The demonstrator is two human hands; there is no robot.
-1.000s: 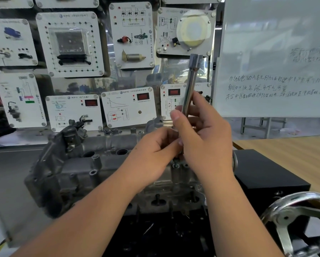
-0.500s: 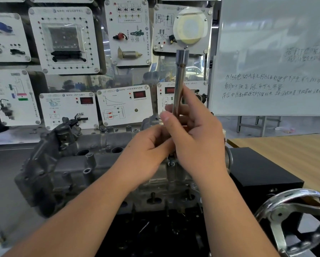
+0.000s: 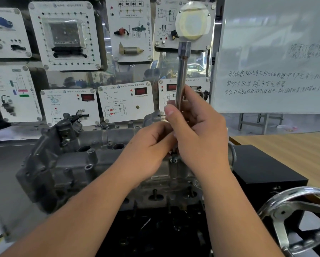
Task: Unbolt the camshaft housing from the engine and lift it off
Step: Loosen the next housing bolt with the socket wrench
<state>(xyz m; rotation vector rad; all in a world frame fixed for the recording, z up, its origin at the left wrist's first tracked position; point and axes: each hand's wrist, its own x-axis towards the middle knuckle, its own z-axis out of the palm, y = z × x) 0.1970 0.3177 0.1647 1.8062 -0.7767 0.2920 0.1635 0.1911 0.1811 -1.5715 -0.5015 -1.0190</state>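
At the near right edge a chromed handwheel (image 3: 302, 217) is seen, with a black box (image 3: 266, 175) just behind it. Two bare forearms are stretched forward over the engine. The right hand (image 3: 200, 132) is wrapped around a long steel extension bar (image 3: 181, 75), which is held nearly upright, with the thumb laid across its lower part and its socketed top raised well above the fingers. The left hand (image 3: 151, 145) is curled in beside the right, its fingertips closed in at the bar's lower end; exactly what is pinched there cannot be told, since the spot is hidden by the right hand. Directly beneath the hands a bolt boss (image 3: 173, 160) is visible on the camshaft housing (image 3: 77, 160), which is still seated on top of the engine (image 3: 155, 193) on its stand. A wooden tabletop (image 3: 285, 145) is seen to the right. Farther back, a wall of white training panels (image 3: 125, 102) is mounted, and a whiteboard (image 3: 277, 58) with handwriting is stood at the far right.
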